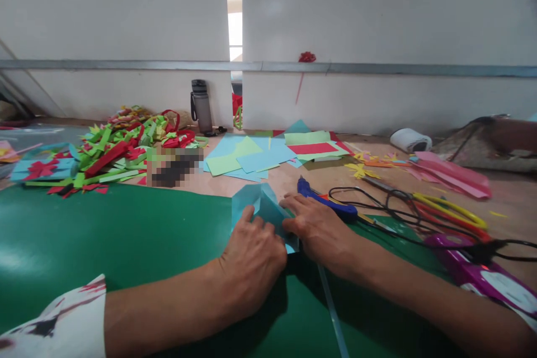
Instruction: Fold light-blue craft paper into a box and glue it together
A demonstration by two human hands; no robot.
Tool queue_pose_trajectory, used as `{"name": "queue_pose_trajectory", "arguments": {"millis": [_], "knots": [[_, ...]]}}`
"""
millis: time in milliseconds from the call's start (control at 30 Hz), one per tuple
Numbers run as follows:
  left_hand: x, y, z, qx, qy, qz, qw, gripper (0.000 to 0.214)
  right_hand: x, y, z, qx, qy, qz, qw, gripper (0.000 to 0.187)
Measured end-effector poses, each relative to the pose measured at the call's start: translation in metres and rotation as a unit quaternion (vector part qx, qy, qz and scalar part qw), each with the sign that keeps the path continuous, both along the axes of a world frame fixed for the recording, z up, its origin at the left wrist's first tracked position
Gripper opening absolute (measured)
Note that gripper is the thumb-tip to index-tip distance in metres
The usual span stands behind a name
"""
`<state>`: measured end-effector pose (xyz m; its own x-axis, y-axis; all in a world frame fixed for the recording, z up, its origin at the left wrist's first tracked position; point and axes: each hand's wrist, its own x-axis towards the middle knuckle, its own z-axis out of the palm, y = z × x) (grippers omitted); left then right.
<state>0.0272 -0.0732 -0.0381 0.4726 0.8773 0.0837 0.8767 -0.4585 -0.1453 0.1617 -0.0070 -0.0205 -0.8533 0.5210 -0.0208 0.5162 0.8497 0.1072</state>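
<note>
A person is folding a light blue paper sheet (262, 204) at the far edge of a green cutting mat (104, 235), one flap standing up from the surface. The left hand (251, 260) is lying palm-down, fingers together, pressing the sheet's near part; the right hand (321, 229) is pressing its fingertips onto the sheet's right side, and neither is closing around it. The fold appears partway made, and a sharp crease would call for aligned edges and steady downward pressure. A blue-handled tool (327, 204) is lying just beside the right hand, with black cables (398, 201) and a purple tool (474, 268) further right. Coloured sheets (260, 156), a heap of paper strips (121, 145) and a water bottle (202, 106) are sitting beyond on the wooden table (512, 196).
</note>
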Motion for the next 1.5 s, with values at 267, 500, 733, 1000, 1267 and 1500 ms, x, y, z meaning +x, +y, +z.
{"name": "queue_pose_trajectory", "arguments": {"millis": [267,500,733,1000,1267,1500], "knots": [[0.002,-0.004,-0.002,0.051,0.012,0.017,0.998,0.016,-0.002,-0.011,-0.005,0.019,0.032,-0.034,0.999,0.02],[0.003,-0.001,0.006,-0.073,0.022,0.017,0.997,0.013,-0.004,-0.015,0.003,-0.014,-0.009,-0.071,0.997,0.021],[-0.005,0.002,0.006,-0.086,0.007,-0.013,0.996,0.006,-0.003,-0.018,0.007,-0.04,-0.026,-0.072,0.996,0.021],[-0.005,0.001,0.011,-0.099,0.022,-0.024,0.995,0.015,-0.006,-0.02,0.007,-0.05,-0.043,-0.081,0.995,0.022],[-0.008,0.001,0.005,-0.094,0.005,-0.008,0.996,0.013,-0.006,-0.019,0.01,-0.042,-0.062,-0.091,0.993,0.023],[-0.009,0.002,0.008,-0.08,-0.012,-0.004,0.997,0.013,-0.003,-0.02,0.009,-0.039,-0.069,-0.087,0.993,0.026]]}}
